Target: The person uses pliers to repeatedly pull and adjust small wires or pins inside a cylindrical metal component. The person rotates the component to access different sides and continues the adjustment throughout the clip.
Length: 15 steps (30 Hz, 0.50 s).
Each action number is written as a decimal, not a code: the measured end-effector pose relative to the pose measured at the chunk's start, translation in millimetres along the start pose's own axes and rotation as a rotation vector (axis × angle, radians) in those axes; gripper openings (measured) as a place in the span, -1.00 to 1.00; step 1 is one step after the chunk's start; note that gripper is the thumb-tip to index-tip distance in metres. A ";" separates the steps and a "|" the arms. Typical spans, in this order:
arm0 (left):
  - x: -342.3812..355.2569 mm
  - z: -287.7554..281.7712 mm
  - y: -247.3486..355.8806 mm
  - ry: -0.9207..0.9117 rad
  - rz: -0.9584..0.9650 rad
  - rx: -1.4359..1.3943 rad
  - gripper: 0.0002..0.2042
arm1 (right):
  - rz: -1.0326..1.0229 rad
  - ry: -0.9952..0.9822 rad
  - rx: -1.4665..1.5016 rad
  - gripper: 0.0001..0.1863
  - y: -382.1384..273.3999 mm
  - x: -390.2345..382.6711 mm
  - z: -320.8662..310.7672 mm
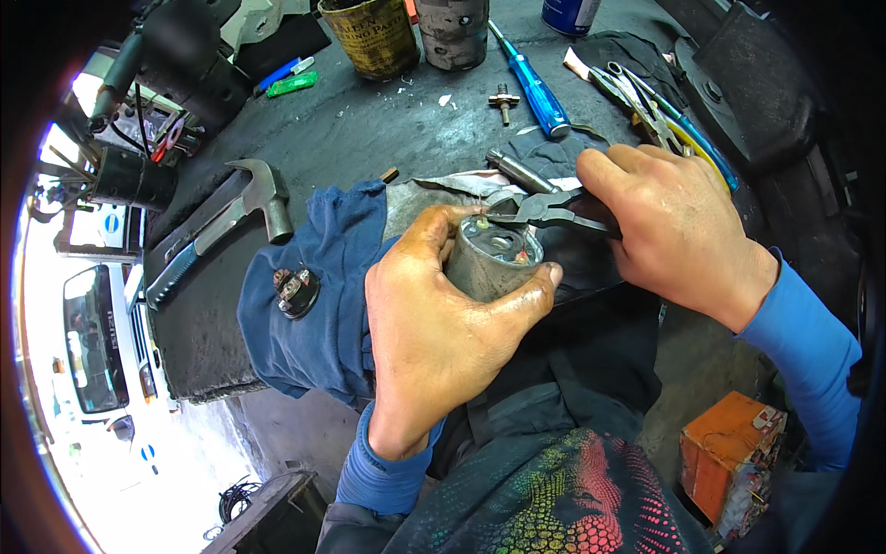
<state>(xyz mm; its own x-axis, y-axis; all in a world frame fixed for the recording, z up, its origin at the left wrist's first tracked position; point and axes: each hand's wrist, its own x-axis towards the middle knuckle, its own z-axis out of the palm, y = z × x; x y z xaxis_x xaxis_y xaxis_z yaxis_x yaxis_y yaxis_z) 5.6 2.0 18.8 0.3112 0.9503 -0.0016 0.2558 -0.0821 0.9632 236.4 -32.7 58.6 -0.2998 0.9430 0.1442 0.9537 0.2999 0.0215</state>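
Note:
My left hand [441,319] is wrapped round a grey metal cylinder [480,277] that looks like a solenoid housing, its open end tilted up. A small yellowish bit and a reddish bit stick up at its rim. My right hand [669,226] grips a pair of pliers [544,210], whose jaws reach over the far rim beside a thin wire end. Whether the jaws bite on the wire is too small to tell. To the left, a black round cap with metal terminals [297,292] lies on a blue cloth [323,240].
A claw hammer [268,198] lies on the dark bench [369,129] at left. Beyond my hands are a socket [521,171], a metal bolt fitting [504,102], a blue screwdriver [544,102] and two cans [374,42]. Several pliers [646,102] lie far right. An orange box [729,443] stands low right.

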 end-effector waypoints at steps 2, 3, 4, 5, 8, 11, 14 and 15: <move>-0.2 -1.4 0.0 0.001 -0.018 -0.020 -0.46 | 0.021 -0.056 0.086 -0.77 0.7 2.4 -2.3; -0.4 -1.5 1.6 -0.018 -0.025 -0.041 -0.47 | 0.037 -0.096 0.119 -0.76 1.6 3.2 -4.2; -1.1 -1.5 3.7 -0.036 -0.032 -0.059 -0.47 | 0.051 -0.134 0.154 -0.76 2.6 3.7 -5.6; -1.5 -2.3 4.9 -0.053 -0.040 -0.077 -0.47 | 0.065 -0.174 0.189 -0.75 3.4 4.6 -6.6; -0.4 -3.8 1.4 -0.067 0.000 -0.038 -0.48 | 0.100 -0.258 0.262 -0.76 5.6 7.4 -9.4; 0.1 -5.1 1.7 -0.066 0.008 -0.018 -0.48 | 0.177 -0.409 0.344 -0.78 3.9 18.3 -20.2; 0.9 -6.7 4.3 -0.066 -0.012 -0.036 -0.49 | 0.210 -0.527 0.403 -0.76 6.5 27.9 -26.0; 1.5 -7.0 3.3 -0.061 -0.015 -0.046 -0.49 | 0.210 -0.510 0.388 -0.78 6.8 27.5 -26.9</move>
<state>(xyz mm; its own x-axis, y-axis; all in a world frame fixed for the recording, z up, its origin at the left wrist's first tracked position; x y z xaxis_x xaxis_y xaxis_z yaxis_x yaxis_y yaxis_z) 0.5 5.2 23.8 0.3627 0.9314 -0.0313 0.2193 -0.0526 0.9742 235.2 -8.6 89.3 -0.1727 0.9084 -0.3807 0.9442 0.0427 -0.3266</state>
